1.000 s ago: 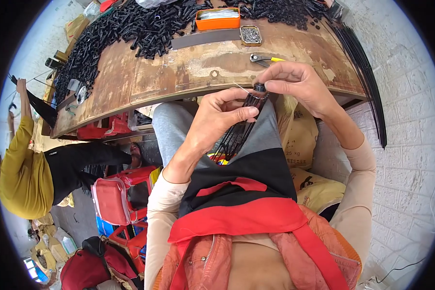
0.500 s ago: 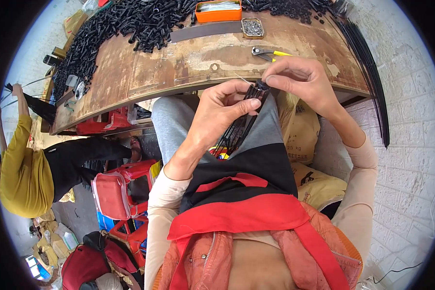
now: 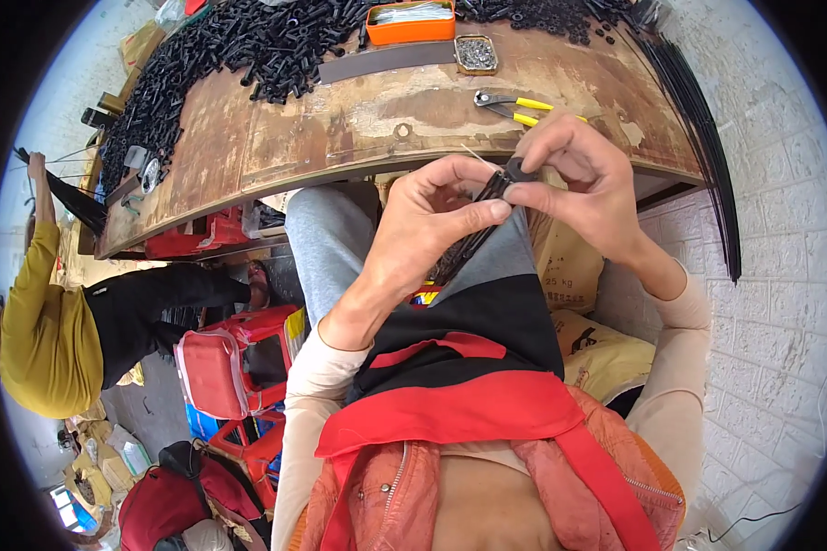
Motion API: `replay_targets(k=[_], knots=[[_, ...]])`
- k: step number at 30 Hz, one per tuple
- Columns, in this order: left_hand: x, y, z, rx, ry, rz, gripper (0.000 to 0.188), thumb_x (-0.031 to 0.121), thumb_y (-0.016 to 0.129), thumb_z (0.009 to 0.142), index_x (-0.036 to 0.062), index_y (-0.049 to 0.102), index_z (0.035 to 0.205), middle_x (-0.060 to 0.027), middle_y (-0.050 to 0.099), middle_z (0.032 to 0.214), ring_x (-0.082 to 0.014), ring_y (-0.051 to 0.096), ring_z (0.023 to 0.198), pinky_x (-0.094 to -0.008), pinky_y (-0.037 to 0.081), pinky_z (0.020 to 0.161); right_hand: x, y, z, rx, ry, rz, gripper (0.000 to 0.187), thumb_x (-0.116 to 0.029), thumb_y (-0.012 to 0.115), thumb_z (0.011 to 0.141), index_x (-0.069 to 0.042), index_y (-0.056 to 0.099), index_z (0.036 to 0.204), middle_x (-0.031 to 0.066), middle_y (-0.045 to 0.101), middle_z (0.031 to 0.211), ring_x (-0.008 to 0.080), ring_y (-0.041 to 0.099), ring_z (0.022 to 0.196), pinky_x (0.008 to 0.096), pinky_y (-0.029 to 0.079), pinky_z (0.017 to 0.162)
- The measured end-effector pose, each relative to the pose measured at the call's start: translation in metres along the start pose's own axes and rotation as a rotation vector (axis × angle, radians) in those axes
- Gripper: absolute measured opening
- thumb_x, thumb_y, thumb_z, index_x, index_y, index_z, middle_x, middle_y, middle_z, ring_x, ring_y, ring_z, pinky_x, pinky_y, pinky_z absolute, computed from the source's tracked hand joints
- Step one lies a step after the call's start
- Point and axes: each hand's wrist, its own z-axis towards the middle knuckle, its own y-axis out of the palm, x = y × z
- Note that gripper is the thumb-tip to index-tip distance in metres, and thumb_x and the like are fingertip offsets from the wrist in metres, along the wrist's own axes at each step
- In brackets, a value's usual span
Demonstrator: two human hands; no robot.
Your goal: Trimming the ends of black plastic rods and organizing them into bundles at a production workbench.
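A bundle of thin black ribs (image 3: pixel 465 250), much like umbrella ribs, is gripped by my left hand (image 3: pixel 423 213) over my lap. Its fingers wrap round the upper end, and the lower ends hang between my thighs. My right hand (image 3: pixel 586 176) pinches a small round black plastic piece (image 3: pixel 519 170) between thumb and fingers at the top of the bundle, touching or nearly touching it. A fine pale wire (image 3: pixel 478 156) sticks out up and left from there. Fingers hide how the parts join. Just beyond my right hand, yellow-handled pliers (image 3: pixel 505 103) lie on the table.
The worn wooden table (image 3: pixel 285 138) carries a heap of black plastic tubes (image 3: pixel 276 50), an orange box (image 3: pixel 412 32) of pale wires and a small tin (image 3: pixel 476 57) of metal bits. Long black rods (image 3: pixel 708 156) overhang its right edge. Left are a red stool (image 3: pixel 216 372) and another person (image 3: pixel 50 340).
My right hand has turned, showing the round black piece's face, and has shifted slightly right. The left hand and bundle have moved slightly right too. More of the pliers shows.
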Motion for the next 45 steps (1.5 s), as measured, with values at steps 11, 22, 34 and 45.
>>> replay_targets(k=[11, 22, 34, 45], knots=[[-0.008, -0.003, 0.008, -0.062, 0.017, 0.07, 0.014, 0.003, 0.07, 0.085, -0.0015, 0.07, 0.099, -0.0043, 0.067, 0.091, -0.0101, 0.063, 0.083, -0.0236, 0.051, 0.077, -0.007, -0.018, -0.005, -0.029, 0.15, 0.088, 0.021, 0.009, 0.076, 0.072, 0.0, 0.061, 0.085, 0.0095, 0.062, 0.095, 0.017, 0.061, 0.095, 0.0299, 0.05, 0.086], [-0.032, -0.014, 0.027, -0.267, -0.156, -0.229, 0.014, 0.006, 0.074, 0.082, -0.0007, 0.069, 0.094, -0.0047, 0.067, 0.084, -0.01, 0.062, 0.079, -0.0235, 0.05, 0.074, 0.017, -0.03, 0.002, -0.223, -0.008, 0.237, 0.024, 0.009, 0.078, 0.068, -0.002, 0.063, 0.084, 0.0124, 0.065, 0.096, 0.0216, 0.062, 0.093, 0.0305, 0.051, 0.081], [0.009, 0.004, 0.013, 0.3, 0.41, 0.338, 0.033, -0.004, 0.078, 0.076, 0.0006, 0.055, 0.099, -0.0051, 0.064, 0.092, -0.009, 0.063, 0.081, -0.0229, 0.054, 0.071, 0.036, 0.033, 0.018, 0.334, -0.106, 0.545, 0.046, 0.006, 0.069, 0.077, -0.001, 0.054, 0.12, 0.0017, 0.06, 0.103, 0.0104, 0.057, 0.093, 0.0266, 0.049, 0.084], [0.025, -0.019, 0.005, 0.413, 0.433, 0.418, 0.04, -0.003, 0.075, 0.078, 0.0017, 0.054, 0.112, -0.0044, 0.06, 0.097, -0.0074, 0.058, 0.083, -0.0206, 0.048, 0.07, 0.08, 0.077, 0.006, 0.152, 0.318, 0.257, 0.011, -0.003, 0.069, 0.085, 0.003, 0.067, 0.093, 0.0046, 0.068, 0.082, 0.0086, 0.063, 0.077, 0.0226, 0.05, 0.071]])
